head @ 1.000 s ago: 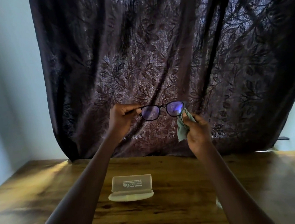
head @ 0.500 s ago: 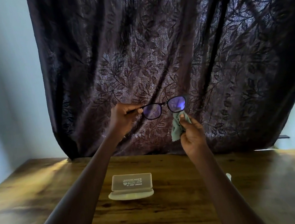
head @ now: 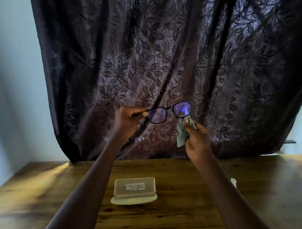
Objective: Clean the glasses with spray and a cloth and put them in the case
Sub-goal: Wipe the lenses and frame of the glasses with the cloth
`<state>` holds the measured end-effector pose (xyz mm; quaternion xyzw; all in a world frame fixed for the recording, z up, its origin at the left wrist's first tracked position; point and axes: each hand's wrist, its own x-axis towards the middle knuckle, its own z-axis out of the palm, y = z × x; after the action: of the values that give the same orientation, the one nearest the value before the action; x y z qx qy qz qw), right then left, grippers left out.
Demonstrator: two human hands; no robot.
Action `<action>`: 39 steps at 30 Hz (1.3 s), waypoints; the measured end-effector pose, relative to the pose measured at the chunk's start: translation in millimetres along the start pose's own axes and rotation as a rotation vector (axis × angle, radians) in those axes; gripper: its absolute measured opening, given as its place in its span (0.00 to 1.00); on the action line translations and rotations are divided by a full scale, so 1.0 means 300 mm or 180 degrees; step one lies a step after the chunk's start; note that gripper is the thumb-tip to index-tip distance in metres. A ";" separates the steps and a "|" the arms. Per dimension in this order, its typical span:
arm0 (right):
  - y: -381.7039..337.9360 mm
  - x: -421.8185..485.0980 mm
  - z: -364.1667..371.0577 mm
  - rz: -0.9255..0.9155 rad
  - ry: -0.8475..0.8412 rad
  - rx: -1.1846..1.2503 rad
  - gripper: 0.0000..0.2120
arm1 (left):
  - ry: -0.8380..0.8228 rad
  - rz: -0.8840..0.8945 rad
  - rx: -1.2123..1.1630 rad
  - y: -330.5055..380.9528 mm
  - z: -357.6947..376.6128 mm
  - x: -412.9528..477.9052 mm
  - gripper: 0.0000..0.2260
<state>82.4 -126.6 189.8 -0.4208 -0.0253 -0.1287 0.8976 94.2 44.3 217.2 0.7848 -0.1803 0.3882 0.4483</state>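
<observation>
Dark-framed glasses (head: 170, 112) with purple-tinted lenses are held up in front of the curtain. My left hand (head: 129, 118) grips their left temple end. My right hand (head: 196, 139) pinches a grey-green cloth (head: 183, 131) just below the right lens, the cloth's top touching that lens's lower edge. On the wooden table (head: 172, 217) below lies an open pale translucent case (head: 134, 190), its lid standing up with printed text. A small white object (head: 233, 181), perhaps the spray bottle, peeks out behind my right forearm.
A dark leaf-patterned curtain (head: 160, 59) hangs behind the table's far edge. Pale walls flank it on both sides. The table stretches wide to the left and right of the case.
The glasses tilted, the right lens rising. My right hand with the cloth dropped from beside the right lens to just beneath it.
</observation>
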 end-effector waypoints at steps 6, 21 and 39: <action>0.039 -0.015 0.082 0.0164 -0.0119 0.0174 0.09 | -0.0054 0.0172 -0.0003 0.015 0.018 -0.012 0.10; 0.107 -0.062 0.083 0.0385 -0.0276 0.0285 0.10 | 0.0013 -0.0033 -0.0043 0.030 0.016 -0.014 0.10; 0.166 -0.101 0.174 0.0633 -0.0253 0.0553 0.06 | 0.0014 -0.0075 -0.0123 0.030 0.038 -0.027 0.09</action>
<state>69.1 -50.0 181.7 -0.3467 -0.0301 -0.0197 0.9373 88.5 29.4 212.6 0.7771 -0.1775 0.3811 0.4683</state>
